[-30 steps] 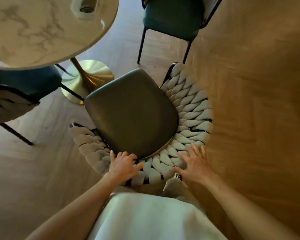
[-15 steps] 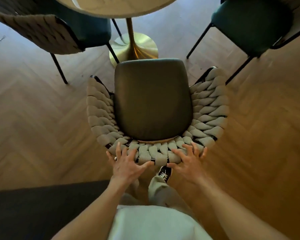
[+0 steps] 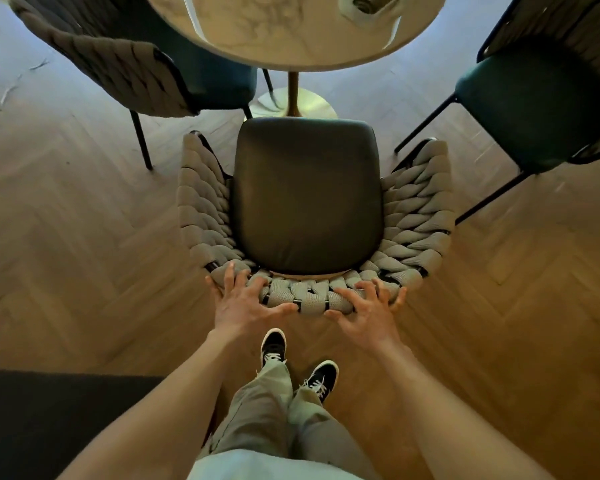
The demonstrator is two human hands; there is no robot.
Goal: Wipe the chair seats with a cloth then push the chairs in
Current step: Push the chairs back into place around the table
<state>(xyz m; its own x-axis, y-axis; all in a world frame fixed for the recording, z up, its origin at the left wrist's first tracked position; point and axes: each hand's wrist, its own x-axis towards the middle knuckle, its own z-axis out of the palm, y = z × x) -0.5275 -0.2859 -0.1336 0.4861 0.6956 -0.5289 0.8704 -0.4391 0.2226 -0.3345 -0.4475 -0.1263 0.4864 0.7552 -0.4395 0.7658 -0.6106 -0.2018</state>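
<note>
Chair (image 3: 309, 195), dark padded seat with pale woven rope back and arms, stands on the herringbone wood floor (image 3: 84, 237), its front edge facing the round marble tabletop (image 3: 291, 32). Seat front sits just short of the tabletop's brass pedestal base (image 3: 293, 102); seat not tucked under the top.

Left hand (image 3: 243, 299): fingers spread and fairly straight, laid on the top of the chair's woven back rail, left of the rail's middle, thumb lying along the rail's near side. Not curled round the rail.

Right hand (image 3: 368, 311): fingers spread and bent claw-like, tips resting on the same rail, right of its middle. No grip visible; holds nothing.

Person stands directly behind the chair; two dark sneakers (image 3: 274, 344) with white laces on the floor just behind the chair back.

Second woven-back chair (image 3: 118, 60), teal seat, left of the chair, partly under the tabletop. Third chair (image 3: 537, 98), teal seat, black legs, right of the chair, clear of the tabletop. A pale object (image 3: 364, 5) stands on the tabletop; cannot tell what it is.
</note>
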